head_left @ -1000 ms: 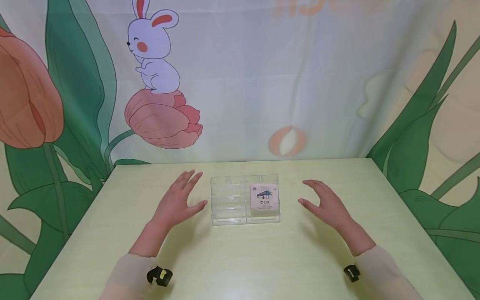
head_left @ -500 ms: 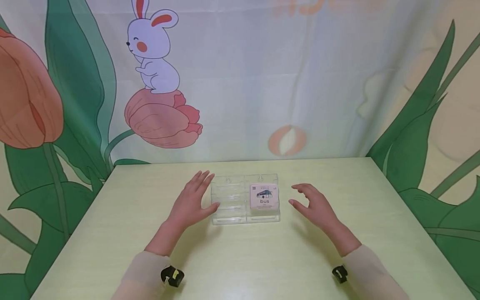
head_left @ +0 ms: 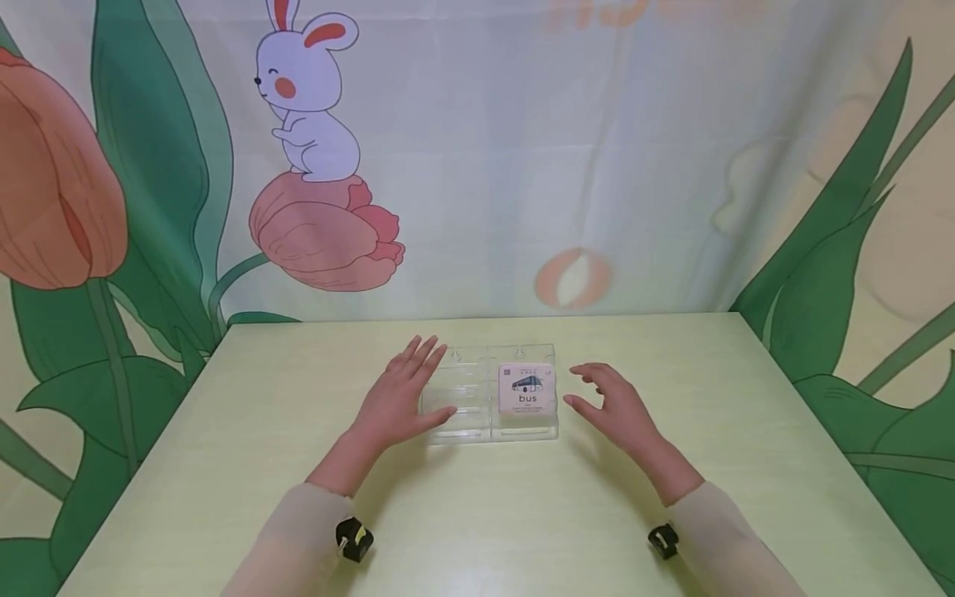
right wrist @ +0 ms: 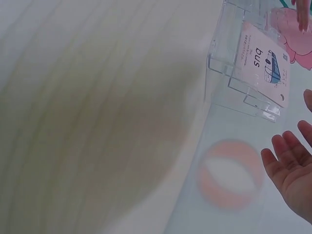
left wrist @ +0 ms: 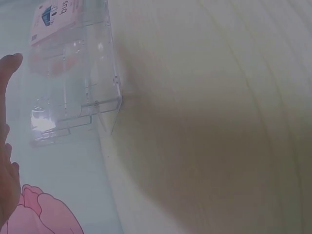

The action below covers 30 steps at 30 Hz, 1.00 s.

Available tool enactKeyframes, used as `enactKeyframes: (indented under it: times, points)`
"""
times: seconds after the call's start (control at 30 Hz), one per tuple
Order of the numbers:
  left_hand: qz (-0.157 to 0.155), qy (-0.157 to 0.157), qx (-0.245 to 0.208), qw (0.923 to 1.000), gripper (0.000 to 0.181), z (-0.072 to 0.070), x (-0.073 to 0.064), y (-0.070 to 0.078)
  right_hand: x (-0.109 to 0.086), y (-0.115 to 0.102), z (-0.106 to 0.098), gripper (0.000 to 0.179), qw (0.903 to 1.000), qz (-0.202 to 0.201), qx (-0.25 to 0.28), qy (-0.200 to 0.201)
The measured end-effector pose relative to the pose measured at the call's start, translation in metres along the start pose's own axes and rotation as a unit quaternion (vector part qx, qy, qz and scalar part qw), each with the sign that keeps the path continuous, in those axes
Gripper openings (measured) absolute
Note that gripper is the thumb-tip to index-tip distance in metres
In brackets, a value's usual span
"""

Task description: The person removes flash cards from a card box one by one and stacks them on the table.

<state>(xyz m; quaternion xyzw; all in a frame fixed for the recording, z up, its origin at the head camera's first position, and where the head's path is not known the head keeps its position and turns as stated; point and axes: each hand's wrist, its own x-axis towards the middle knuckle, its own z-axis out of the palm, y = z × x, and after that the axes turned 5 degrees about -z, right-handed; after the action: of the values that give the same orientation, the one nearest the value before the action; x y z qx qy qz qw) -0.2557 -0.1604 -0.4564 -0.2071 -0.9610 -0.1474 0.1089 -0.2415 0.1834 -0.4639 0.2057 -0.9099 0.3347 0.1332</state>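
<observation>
Rack point(head_left: 490, 400) between the two hands point(head_left: 395, 401) point(head_left: 618, 410)

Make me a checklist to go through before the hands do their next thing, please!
1. Clear rack on the table: ok.
2. Bus card in the rack, picture facing out: ok.
3. Left hand open: ok.
4. Right hand open, with a gap to the rack: ok.
5. Rack gripped: not ok, neither hand grips it.
6. Only one card there: cannot tell, the front one hides what's behind.
</observation>
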Motion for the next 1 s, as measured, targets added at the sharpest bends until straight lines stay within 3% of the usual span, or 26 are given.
enactKeyframes:
  times: [0.47,1.0]
  points:
    - [0.049,-0.009,0.025,0.9985,0.083,-0.002,0.02,0.001,0.014,-0.004,0.003,0.044,0.9994,0.027,0.022,-0.003]
    - [0.05,-0.052,0.025,0.9971,0.082,0.001,0.032,0.0,0.031,-0.006,0.001,0.037,0.9989,0.032,0.033,-0.008]
